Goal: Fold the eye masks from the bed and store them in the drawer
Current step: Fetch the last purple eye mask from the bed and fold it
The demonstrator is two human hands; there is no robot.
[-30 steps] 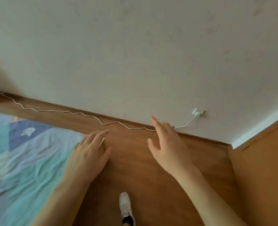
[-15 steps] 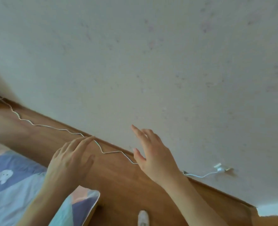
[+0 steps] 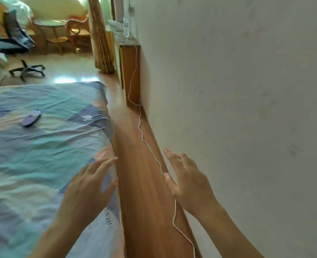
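Observation:
A purple eye mask (image 3: 31,117) lies on the bed (image 3: 42,155), far up and to the left of both hands. My left hand (image 3: 87,189) hovers over the bed's right edge, fingers spread and holding nothing. My right hand (image 3: 189,181) is raised above the wooden floor strip (image 3: 144,192) next to the wall, also empty with fingers apart. A wooden bedside cabinet (image 3: 130,71) stands against the wall beyond the bed; no drawer front is visible from here.
A white cable (image 3: 141,131) runs along the floor by the wall (image 3: 237,108) up to the cabinet. A water bottle (image 3: 127,27) stands on the cabinet. A black office chair (image 3: 14,43), a round table and wooden chairs fill the far room.
The view has swung left from the wall and floor to the bed and room. The eye mask and cabinet have come into sight. Both hands stay open and raised.

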